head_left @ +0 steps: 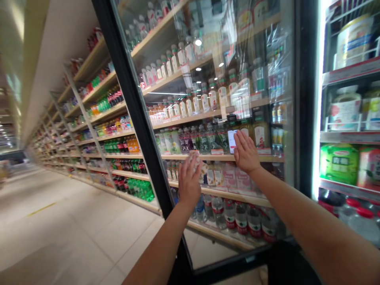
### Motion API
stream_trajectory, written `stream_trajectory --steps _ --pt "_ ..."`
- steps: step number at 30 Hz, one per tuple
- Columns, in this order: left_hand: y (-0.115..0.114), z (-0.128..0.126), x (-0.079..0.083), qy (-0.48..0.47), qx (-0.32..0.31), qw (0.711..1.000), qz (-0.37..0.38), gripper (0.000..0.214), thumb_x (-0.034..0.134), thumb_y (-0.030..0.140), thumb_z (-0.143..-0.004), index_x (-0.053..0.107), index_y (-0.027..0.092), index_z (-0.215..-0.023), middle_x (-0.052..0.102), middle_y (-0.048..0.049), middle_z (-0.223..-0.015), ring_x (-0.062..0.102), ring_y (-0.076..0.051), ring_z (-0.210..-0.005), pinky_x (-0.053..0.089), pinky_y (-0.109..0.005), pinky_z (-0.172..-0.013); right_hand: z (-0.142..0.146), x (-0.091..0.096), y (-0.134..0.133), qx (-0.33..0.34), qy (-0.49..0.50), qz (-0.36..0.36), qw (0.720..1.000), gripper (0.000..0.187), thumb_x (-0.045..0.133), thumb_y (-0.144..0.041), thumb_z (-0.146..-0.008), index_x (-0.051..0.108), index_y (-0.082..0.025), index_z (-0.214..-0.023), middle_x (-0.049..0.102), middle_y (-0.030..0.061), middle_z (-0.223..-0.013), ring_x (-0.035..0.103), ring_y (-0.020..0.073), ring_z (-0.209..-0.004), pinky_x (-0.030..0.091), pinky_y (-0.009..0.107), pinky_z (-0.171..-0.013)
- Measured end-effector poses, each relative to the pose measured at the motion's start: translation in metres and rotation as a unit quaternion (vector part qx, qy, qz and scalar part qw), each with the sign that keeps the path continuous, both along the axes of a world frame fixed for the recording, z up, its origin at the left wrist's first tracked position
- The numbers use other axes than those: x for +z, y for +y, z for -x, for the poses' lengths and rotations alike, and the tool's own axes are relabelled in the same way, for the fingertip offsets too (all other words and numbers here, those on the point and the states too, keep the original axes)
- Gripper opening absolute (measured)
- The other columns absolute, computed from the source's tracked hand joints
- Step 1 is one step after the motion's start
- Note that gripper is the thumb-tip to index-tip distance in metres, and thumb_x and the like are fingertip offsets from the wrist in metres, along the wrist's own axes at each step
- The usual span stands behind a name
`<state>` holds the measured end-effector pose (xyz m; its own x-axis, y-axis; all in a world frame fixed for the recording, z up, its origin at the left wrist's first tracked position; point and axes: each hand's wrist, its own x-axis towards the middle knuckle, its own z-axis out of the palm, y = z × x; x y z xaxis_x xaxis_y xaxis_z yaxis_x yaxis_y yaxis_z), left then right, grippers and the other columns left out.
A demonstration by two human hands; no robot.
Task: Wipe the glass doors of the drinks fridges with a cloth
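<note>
A glass fridge door (267, 79) with a black frame (139, 118) stands swung open in front of me. My left hand (189, 181) presses a small crumpled white cloth (195, 159) against the glass, with the fingers laid over it. My right hand (246, 153) lies flat on the glass a little higher and to the right, fingers stretched out and holding nothing. Through the glass I see wooden shelves with rows of drink bottles (208, 99).
The lit fridge interior (350, 134) at the right holds tubs, packs and red-capped bottles. A long aisle of wooden shelves (101, 118) full of drinks runs away at the left, beside a pale tiled floor (59, 229).
</note>
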<state>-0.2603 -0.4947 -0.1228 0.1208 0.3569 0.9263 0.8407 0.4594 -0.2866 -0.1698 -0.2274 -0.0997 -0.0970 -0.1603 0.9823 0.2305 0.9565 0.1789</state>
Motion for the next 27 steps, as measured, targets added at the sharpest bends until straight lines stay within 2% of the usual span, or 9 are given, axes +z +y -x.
stream_trajectory --steps 2,4,8,11,15,18,22,24,27 --pt "0.009 -0.007 -0.005 0.025 -0.014 0.996 0.079 0.053 0.044 0.003 -0.095 0.056 0.023 -0.143 0.050 -0.0059 -0.157 0.025 -0.020 -0.157 0.017 -0.049 -0.130 0.000 0.001 0.000 0.001 0.005 -0.008 1.000 0.070 0.040 -0.021 -0.101 0.014 -0.016 -0.165 0.043 0.0167 -0.161 0.033 0.0267 -0.154 0.035 0.048 -0.122" --pt "0.016 -0.011 0.004 0.027 -0.018 0.992 0.118 0.049 0.045 0.006 -0.097 0.057 0.025 -0.141 0.052 -0.0040 -0.156 0.028 -0.019 -0.156 0.016 -0.048 -0.130 0.000 0.001 -0.001 -0.001 0.006 -0.011 1.000 0.070 0.040 -0.020 -0.100 0.013 -0.015 -0.165 0.043 0.0169 -0.161 0.033 0.0268 -0.154 0.036 0.049 -0.121" --pt "0.013 -0.009 0.027 -0.008 -0.007 0.998 0.059 0.057 0.043 0.002 -0.094 0.055 0.027 -0.144 0.047 -0.0042 -0.159 0.028 -0.020 -0.156 0.016 -0.053 -0.129 0.000 0.000 0.000 -0.001 -0.004 -0.004 1.000 0.071 0.039 -0.021 -0.101 0.010 -0.017 -0.166 0.041 0.0155 -0.163 0.032 0.0267 -0.155 0.035 0.049 -0.122" --pt "0.004 -0.005 0.013 -0.021 0.003 0.999 0.031 0.059 0.042 0.001 -0.093 0.054 0.026 -0.145 0.045 -0.0057 -0.160 0.024 -0.022 -0.157 0.018 -0.054 -0.128 0.000 -0.001 0.001 0.003 -0.016 0.012 1.000 0.070 0.038 -0.022 -0.102 0.010 -0.018 -0.166 0.039 0.0145 -0.164 0.032 0.0264 -0.155 0.032 0.050 -0.124" --pt "-0.006 -0.001 -0.009 0.021 0.001 0.997 0.076 0.053 0.043 0.003 -0.095 0.059 0.024 -0.140 0.053 -0.0058 -0.154 0.028 -0.020 -0.156 0.017 -0.049 -0.129 0.000 -0.001 0.001 0.008 -0.019 0.017 1.000 0.069 0.038 -0.022 -0.101 0.013 -0.018 -0.165 0.040 0.0145 -0.164 0.032 0.0266 -0.155 0.032 0.050 -0.124" --pt "-0.011 0.003 0.012 0.024 0.014 0.997 0.074 0.053 0.044 0.003 -0.094 0.060 0.025 -0.140 0.054 -0.0046 -0.154 0.032 -0.020 -0.154 0.013 -0.049 -0.130 0.001 -0.001 0.002 0.008 -0.016 0.016 1.000 0.068 0.038 -0.022 -0.102 0.015 -0.018 -0.165 0.041 0.0145 -0.163 0.033 0.0268 -0.154 0.033 0.050 -0.123" --pt "-0.013 0.006 0.044 -0.018 0.033 0.999 -0.020 0.066 0.045 -0.001 -0.086 0.055 0.024 -0.145 0.045 -0.0073 -0.160 0.027 -0.023 -0.156 0.015 -0.052 -0.129 0.001 0.000 0.002 0.007 -0.006 0.004 1.000 0.068 0.039 -0.022 -0.101 0.016 -0.018 -0.165 0.042 0.0144 -0.162 0.035 0.0266 -0.153 0.035 0.049 -0.122" --pt "-0.013 0.005 0.037 -0.021 0.031 0.999 -0.024 0.068 0.045 -0.003 -0.084 0.054 0.023 -0.147 0.043 -0.0086 -0.161 0.024 -0.023 -0.157 0.017 -0.052 -0.128 0.000 0.000 0.002 0.007 -0.001 -0.001 1.000 0.068 0.039 -0.021 -0.101 0.016 -0.017 -0.165 0.043 0.0147 -0.162 0.034 0.0264 -0.154 0.035 0.049 -0.122" --pt "-0.013 0.002 0.007 0.006 0.022 0.999 0.049 0.063 0.045 -0.001 -0.088 0.055 0.024 -0.145 0.047 -0.0073 -0.159 0.024 -0.022 -0.157 0.017 -0.050 -0.129 -0.001 0.000 0.001 0.011 -0.002 0.008 1.000 0.068 0.039 -0.021 -0.101 0.017 -0.018 -0.165 0.043 0.0142 -0.162 0.034 0.0257 -0.154 0.034 0.048 -0.122"
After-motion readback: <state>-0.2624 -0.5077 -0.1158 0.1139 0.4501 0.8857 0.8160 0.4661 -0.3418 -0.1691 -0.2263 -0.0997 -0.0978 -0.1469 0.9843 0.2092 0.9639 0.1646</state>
